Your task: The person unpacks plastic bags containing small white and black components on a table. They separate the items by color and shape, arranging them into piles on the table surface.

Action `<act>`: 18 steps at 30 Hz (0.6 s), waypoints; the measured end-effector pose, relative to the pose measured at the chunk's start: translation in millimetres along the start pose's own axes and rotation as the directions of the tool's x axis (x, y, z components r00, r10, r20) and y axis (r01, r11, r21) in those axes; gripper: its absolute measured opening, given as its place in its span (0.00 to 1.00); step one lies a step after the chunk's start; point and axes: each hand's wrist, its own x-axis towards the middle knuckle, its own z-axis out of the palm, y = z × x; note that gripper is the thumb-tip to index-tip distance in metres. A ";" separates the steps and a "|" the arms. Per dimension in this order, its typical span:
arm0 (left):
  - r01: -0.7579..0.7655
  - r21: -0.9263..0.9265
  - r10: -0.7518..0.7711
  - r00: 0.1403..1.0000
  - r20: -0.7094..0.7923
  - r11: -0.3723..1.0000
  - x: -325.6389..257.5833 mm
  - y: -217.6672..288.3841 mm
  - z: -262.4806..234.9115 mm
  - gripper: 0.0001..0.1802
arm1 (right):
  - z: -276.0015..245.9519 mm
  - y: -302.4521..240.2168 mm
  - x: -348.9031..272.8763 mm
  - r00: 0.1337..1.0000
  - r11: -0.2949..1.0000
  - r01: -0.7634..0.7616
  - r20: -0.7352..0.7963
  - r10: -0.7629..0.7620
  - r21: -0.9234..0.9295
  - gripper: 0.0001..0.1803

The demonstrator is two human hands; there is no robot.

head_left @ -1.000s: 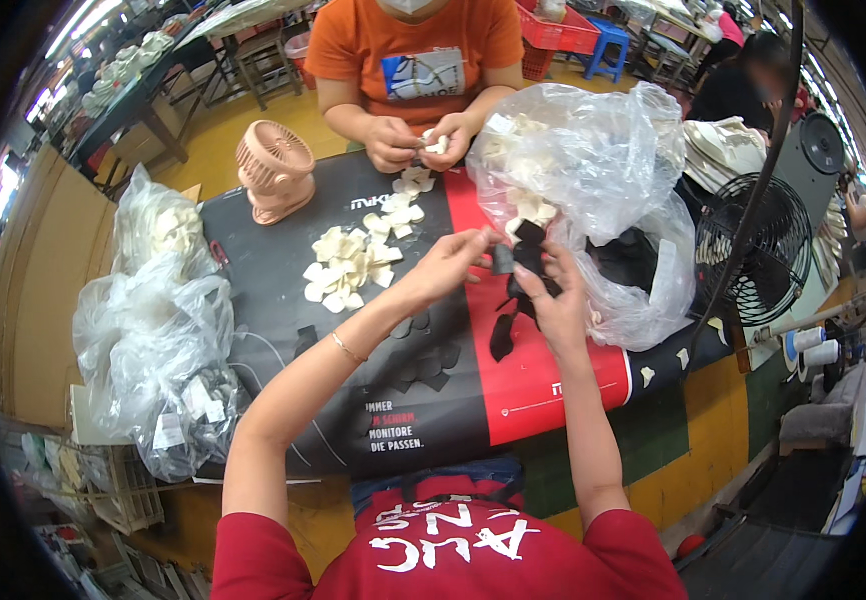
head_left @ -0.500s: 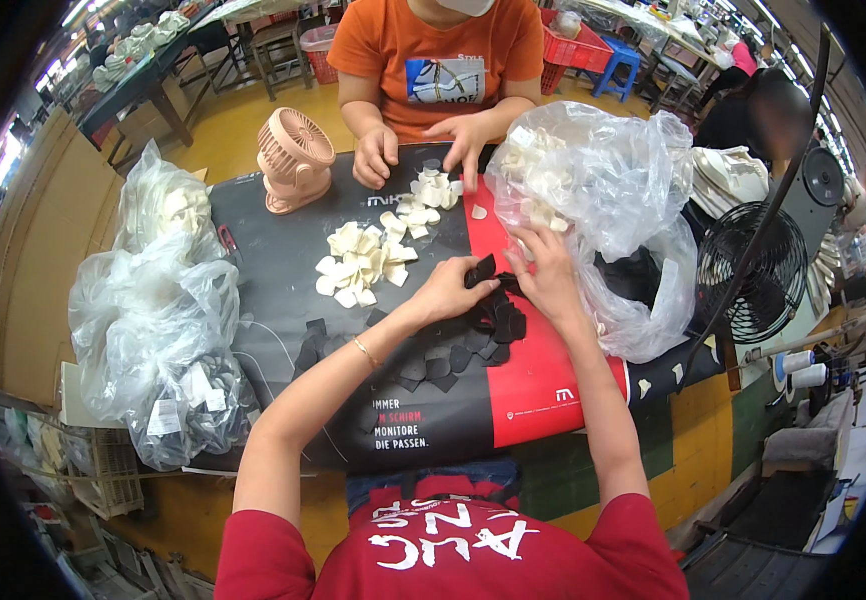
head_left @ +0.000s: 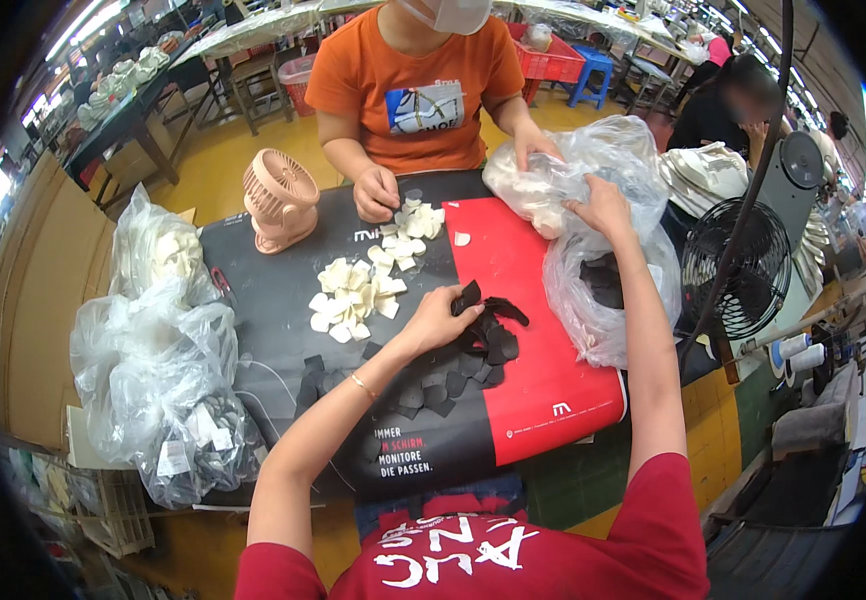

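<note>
Mid-frame, our left hand (head_left: pixel 441 322) pinches a black patch (head_left: pixel 466 297); upper right, our right hand (head_left: pixel 605 210) touches a plastic bag (head_left: pixel 615 150), grip unclear.

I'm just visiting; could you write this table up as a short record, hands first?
Left hand: pinching a small flat black piece beside a loose heap of similar black pieces
Right hand: at a crumpled clear plastic bag; grip unclear
Person opposite, orange shirt: one hand at the same bag, the other by small flat cream pieces
Surface: black-and-red printed sheet
Left side: bulging clear plastic bags
Fans: peach plastic desk fan; round black wire-caged fan
</note>
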 end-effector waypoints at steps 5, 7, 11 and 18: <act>-0.037 -0.002 0.037 0.999 -0.018 0.999 -2.2 0.4 -1.4 0.18 | -16.0 3.5 36.7 0.967 0.992 -0.032 -0.248 0.060 0.118 0.19; -0.053 -0.032 0.053 0.998 -0.020 0.998 -1.1 -0.9 -0.3 0.17 | -36.7 6.3 60.0 0.863 0.996 0.020 -0.505 0.027 0.088 0.15; -0.054 -0.076 0.052 0.998 -0.022 0.996 -0.3 -4.6 0.8 0.15 | -91.9 20.9 97.8 0.738 0.964 -0.111 -0.670 -0.082 -0.241 0.13; -0.076 -0.031 0.074 0.995 -0.060 0.997 -2.1 -9.0 0.5 0.15 | -168.5 78.8 87.8 0.551 0.764 -0.589 -0.823 0.141 -0.263 0.20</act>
